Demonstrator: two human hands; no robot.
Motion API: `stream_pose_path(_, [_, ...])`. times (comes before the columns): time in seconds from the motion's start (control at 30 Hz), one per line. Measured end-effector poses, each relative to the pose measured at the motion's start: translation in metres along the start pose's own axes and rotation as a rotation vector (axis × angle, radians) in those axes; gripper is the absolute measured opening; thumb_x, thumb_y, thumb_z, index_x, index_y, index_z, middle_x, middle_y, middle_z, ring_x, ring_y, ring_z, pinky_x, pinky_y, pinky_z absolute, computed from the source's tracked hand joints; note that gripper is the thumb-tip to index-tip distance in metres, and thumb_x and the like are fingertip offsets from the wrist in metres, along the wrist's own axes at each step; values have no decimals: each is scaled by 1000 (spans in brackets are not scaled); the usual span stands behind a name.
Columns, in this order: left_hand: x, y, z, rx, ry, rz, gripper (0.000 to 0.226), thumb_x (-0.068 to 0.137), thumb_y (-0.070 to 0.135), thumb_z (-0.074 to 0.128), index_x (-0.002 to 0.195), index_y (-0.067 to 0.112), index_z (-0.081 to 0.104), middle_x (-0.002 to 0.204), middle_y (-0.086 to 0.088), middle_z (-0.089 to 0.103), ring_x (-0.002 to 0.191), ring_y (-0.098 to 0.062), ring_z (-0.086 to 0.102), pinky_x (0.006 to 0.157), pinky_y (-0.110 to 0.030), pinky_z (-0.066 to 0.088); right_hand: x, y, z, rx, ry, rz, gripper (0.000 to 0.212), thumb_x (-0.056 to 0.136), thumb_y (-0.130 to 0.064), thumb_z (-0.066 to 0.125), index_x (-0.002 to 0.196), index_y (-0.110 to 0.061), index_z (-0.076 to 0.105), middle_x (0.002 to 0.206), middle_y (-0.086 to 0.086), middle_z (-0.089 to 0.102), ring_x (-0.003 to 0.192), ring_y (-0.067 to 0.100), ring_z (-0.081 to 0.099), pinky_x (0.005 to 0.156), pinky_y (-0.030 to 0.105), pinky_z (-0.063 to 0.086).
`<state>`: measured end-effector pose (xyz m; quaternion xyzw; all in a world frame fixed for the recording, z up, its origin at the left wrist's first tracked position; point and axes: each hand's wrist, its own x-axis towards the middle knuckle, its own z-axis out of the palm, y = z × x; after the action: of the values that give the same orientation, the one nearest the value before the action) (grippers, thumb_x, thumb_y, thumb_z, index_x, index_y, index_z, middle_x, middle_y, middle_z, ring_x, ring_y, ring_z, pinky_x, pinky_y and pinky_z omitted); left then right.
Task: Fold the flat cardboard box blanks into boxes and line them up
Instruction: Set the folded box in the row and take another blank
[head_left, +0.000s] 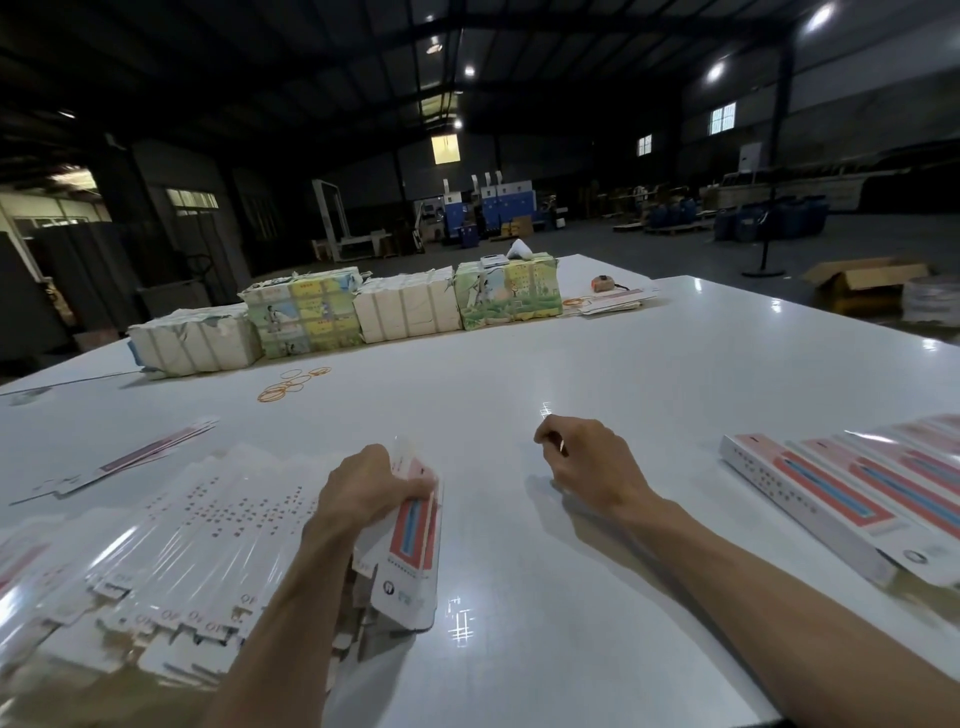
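Two hands are in the head view, over a glossy white bench (519, 364). Left hand (371, 488): grip closed, fingers curled over the far end of one flat blank (410, 551) printed red and white. The blank runs from the grip toward the near edge, tilted up on its long edge. Its near end touches the bench just right of the pile of flat blanks (171, 545). The pile is fanned out across the near left of the bench, under and left of the left forearm.

Right hand (587, 467): grip empty, fingers loosely curled, held low over the bench to the right of the blank and apart from it. Contact with the bench cannot be determined.

Folded boxes (831, 499) lie side by side in a row at the near right, touching one another, well apart from both hands. One loose blank (130, 460) lies flat beyond the pile at left. Rubber bands (291, 387) lie at mid-bench. Four wrapped bundles (306, 317) stand in a row along the far side.
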<state>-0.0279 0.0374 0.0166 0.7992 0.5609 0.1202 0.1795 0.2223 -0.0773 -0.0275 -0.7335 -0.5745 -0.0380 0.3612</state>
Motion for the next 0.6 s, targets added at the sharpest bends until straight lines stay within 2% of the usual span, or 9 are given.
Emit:
stream_pose_path(0.1, [0, 7, -8, -377, -66, 67, 26, 97, 36, 72, 108, 13, 71, 81, -2, 79, 71, -19, 79, 60, -25, 60, 1, 1, 1, 20, 11, -8, 20, 99, -17, 51, 103, -25, 68, 81, -16, 66, 76, 13, 62, 67, 31, 45])
stream_pose_path(0.17, [-5, 18, -10, -811, -252, 36, 31, 101, 29, 67, 122, 6, 66, 96, -8, 81, 84, -28, 80, 61, -30, 62, 2, 1, 1, 44, 40, -15, 19, 99, -17, 52, 103, -26, 68, 76, -19, 62, 71, 8, 59, 65, 28, 42])
stream_pose_path(0.2, [-8, 25, -7, -1009, -349, 42, 34, 103, 28, 64, 128, 4, 62, 107, -13, 80, 94, -33, 79, 66, -34, 64, 2, 1, 1, 63, 68, -26, 19, 100, -16, 53, 104, -25, 69, 76, -20, 62, 70, 8, 57, 66, 27, 43])
stream_pose_path(0.27, [-13, 38, 6, -1218, -432, 69, 42, 105, 37, 58, 133, 5, 61, 119, -17, 76, 102, -36, 77, 73, -37, 64, 3, -1, -1, 115, 151, -69, 17, 102, -14, 56, 108, -22, 71, 88, -19, 67, 72, 5, 56, 70, 25, 46])
stream_pose_path(0.33, [-18, 48, 22, -1339, -451, 79, 56, 105, 56, 49, 135, 11, 63, 122, -17, 75, 99, -33, 77, 76, -38, 63, 4, -5, -4, 185, 237, -131, 17, 103, -12, 59, 114, -19, 71, 101, -10, 71, 77, 3, 59, 71, 21, 51])
stream_pose_path(0.43, [-23, 54, 42, -1449, -518, 54, 74, 101, 73, 35, 134, 15, 67, 126, -18, 73, 105, -36, 75, 81, -43, 63, 6, -9, -9, 246, 321, -254, 21, 102, -10, 62, 123, -13, 67, 109, -3, 67, 88, 10, 64, 75, 30, 61])
stream_pose_path(0.53, [-27, 56, 62, -1354, -508, 80, 70, 99, 74, 42, 124, 16, 73, 121, -15, 76, 105, -39, 76, 84, -46, 63, 8, -12, -9, 199, 301, -326, 29, 104, -22, 62, 133, -17, 63, 127, -2, 57, 114, 10, 55, 89, 27, 59])
stream_pose_path(0.6, [-29, 59, 70, -1313, -444, 99, 63, 99, 71, 48, 110, 14, 70, 104, -14, 78, 88, -33, 77, 80, -45, 64, 7, -13, -8, 137, 234, -342, 34, 105, -32, 57, 136, -20, 62, 135, -2, 52, 125, 12, 47, 92, 31, 54])
